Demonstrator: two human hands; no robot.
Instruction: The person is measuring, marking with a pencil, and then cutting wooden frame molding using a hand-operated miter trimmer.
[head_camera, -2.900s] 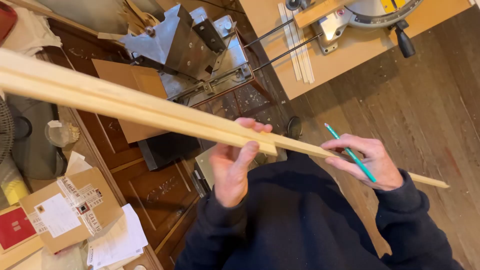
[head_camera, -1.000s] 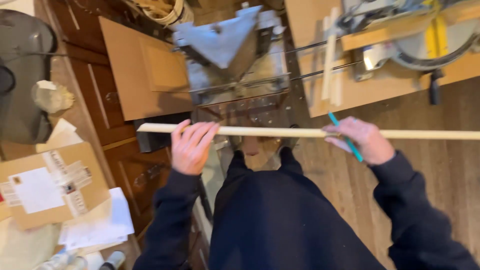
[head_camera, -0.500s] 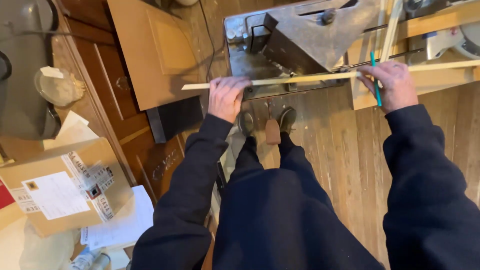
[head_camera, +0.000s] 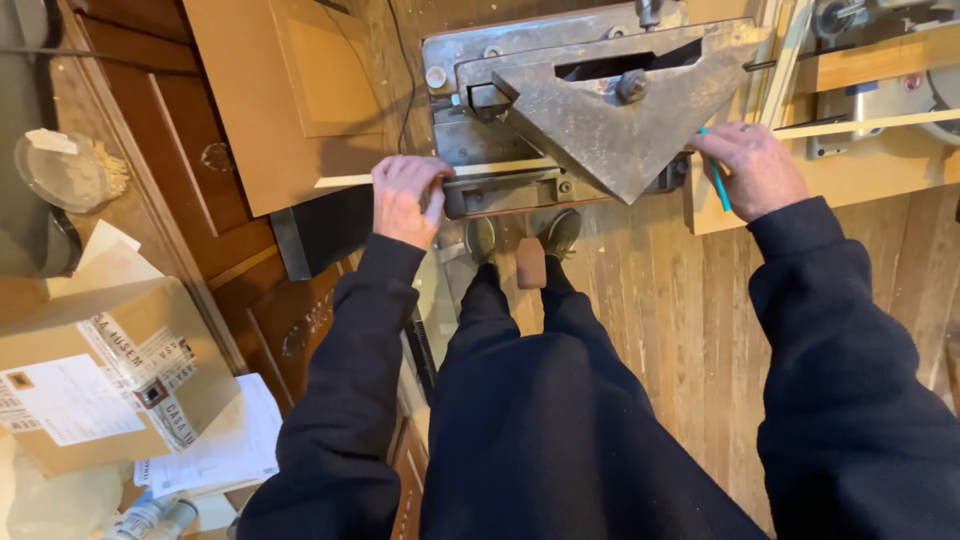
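Wooden plank floor (head_camera: 660, 320) under me, workshop clutter all round. My left hand (head_camera: 405, 198) is closed over a thin wooden strip (head_camera: 500, 168), fingers curled on top of it, just left of the metal cutting machine (head_camera: 590, 110). My right hand (head_camera: 752, 168) grips the same strip on the machine's right side and also pinches a teal pencil (head_camera: 716, 180). Strip's long axis runs left to right across the machine bed, passing under the triangular steel guard (head_camera: 625, 125), both hands about equally near, one each side. Light wood panel (head_camera: 290, 90) crowds the left end; saw bench (head_camera: 850, 170) edges the right. Cardboard box (head_camera: 100, 380) sits low left, well apart. My shoes (head_camera: 520, 235) stand by the foot pedal (head_camera: 530, 262).
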